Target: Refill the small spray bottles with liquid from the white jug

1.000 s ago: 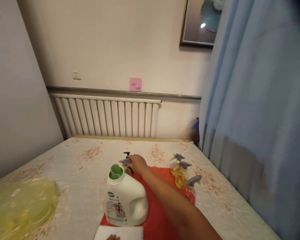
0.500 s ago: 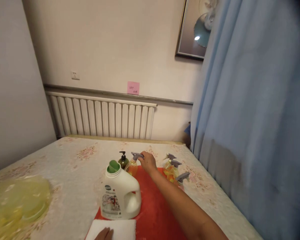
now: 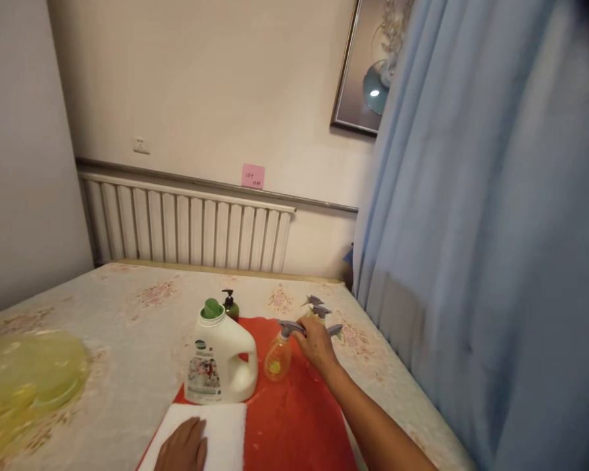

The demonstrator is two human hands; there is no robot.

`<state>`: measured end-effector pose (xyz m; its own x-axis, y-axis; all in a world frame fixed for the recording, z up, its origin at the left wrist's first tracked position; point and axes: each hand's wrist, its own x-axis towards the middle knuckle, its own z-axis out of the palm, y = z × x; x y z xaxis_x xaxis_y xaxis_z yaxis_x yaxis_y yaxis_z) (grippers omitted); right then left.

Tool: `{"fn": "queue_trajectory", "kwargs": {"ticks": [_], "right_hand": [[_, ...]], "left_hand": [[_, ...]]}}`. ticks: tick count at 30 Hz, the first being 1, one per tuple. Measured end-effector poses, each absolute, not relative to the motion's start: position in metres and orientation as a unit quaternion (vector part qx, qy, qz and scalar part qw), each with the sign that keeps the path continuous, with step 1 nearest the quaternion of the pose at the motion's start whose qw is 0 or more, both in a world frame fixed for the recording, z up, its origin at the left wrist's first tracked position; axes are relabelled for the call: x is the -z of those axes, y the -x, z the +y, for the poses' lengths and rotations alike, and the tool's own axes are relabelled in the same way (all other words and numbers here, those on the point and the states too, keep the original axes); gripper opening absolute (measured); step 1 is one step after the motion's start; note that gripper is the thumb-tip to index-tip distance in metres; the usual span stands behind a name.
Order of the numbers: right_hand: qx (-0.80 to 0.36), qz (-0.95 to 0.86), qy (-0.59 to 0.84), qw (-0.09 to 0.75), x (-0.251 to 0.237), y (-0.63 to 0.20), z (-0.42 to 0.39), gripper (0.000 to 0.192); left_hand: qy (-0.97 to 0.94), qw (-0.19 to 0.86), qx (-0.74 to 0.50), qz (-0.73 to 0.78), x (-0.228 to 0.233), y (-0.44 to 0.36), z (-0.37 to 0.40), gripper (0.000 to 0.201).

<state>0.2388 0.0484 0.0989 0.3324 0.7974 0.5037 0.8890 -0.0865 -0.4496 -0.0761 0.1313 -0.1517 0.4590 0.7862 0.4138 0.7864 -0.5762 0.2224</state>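
Observation:
My right hand (image 3: 317, 341) is closed round the grey trigger head of a clear spray bottle (image 3: 277, 358) with a yellowish-orange tint. The bottle is over the red mat (image 3: 294, 418), to the right of a large white detergent jug (image 3: 220, 366) with a green cap. Whether its base touches the mat I cannot tell. At the bottom, my left hand (image 3: 182, 447) lies flat on a folded white cloth (image 3: 226, 432), fingers stretched out. Behind the jug stands a dark green pump bottle (image 3: 232, 306).
Several other spray bottles (image 3: 319, 310) with grey heads stand beyond my right hand, partly hidden by it. A yellow translucent plastic bag (image 3: 34, 386) lies at the left on the floral bedspread (image 3: 122, 353). A blue curtain (image 3: 461, 196) hangs along the right.
My right hand has brought the spray bottle from beside the pump bottle toward me, to the jug's right. More of my left hand shows on the cloth. The view has shifted slightly.

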Motion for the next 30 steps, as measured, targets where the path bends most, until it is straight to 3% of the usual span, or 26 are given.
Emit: {"fn": "queue_trajectory", "kwargs": {"ticks": [5, 9, 15, 21, 26, 30], "right_hand": [[0.027, -0.59, 0.717, 0.37, -0.091, -0.232, 0.009, 0.008], [0.009, -0.591, 0.709, 0.384, -0.091, -0.226, -0.014, 0.011], [-0.023, -0.589, 0.706, 0.392, -0.095, -0.209, -0.032, 0.01], [-0.079, -0.574, 0.699, 0.419, -0.1, -0.188, -0.033, 0.009], [-0.064, -0.552, 0.724, 0.408, -0.095, -0.181, -0.027, 0.014], [0.025, -0.515, 0.735, 0.441, -0.082, -0.182, -0.031, 0.038]], "left_hand": [[0.853, -0.031, 0.221, -0.472, 0.133, 0.072, 0.124, 0.044], [0.831, -0.128, 0.262, -0.473, 0.117, 0.05, 0.111, 0.047], [0.813, -0.323, 0.356, -0.328, 0.107, -0.006, 0.083, 0.082], [0.819, -0.409, 0.308, -0.259, 0.103, -0.034, 0.087, 0.107], [0.831, -0.433, 0.276, -0.213, 0.094, -0.04, 0.095, 0.092], [0.823, -0.448, 0.271, -0.222, 0.099, -0.041, 0.101, 0.087]]}}
